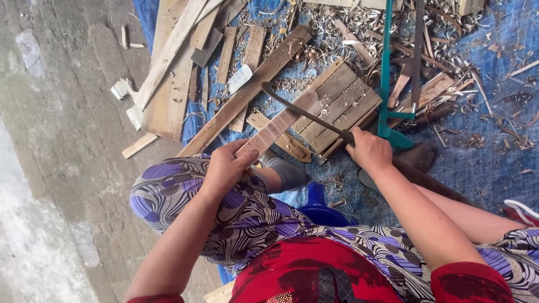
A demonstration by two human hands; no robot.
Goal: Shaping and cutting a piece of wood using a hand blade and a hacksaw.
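Red cloth and a purple-patterned skirt (247, 219) fill the near edge of my view, with a blue plastic stool (317, 210) showing between the knees. Just beyond, my left hand (224, 168) is wrapped tight around the lower end of a pale, flat wooden slat (278, 126), thumb on top, holding it slanted up and away over the lap. My right hand (368, 151) is fisted around the handle of a dark, long curved-bladed knife (303, 112), whose blade crosses the slat's upper part and seems to rest on its edge near the far end.

I judge the slat light and stiff, thin enough to split along the grain, with rough sawn faces that give a sure hold; the low end, well clear of the blade, looks the right place to hold it. The knife seems heavier and wants a full fist on the handle.

Under the slat lies a small pallet-like panel of grey weathered boards (339, 106) on a blue tarpaulin (483, 168). Beside it, to the right, a teal metal-framed saw (387, 84) lies with its handle toward me. A long brown plank (247, 92) runs diagonally left of the panel, and more offcuts are piled farther left toward the grey concrete floor (56, 140). Curled wood shavings (337, 25) litter the far tarpaulin.
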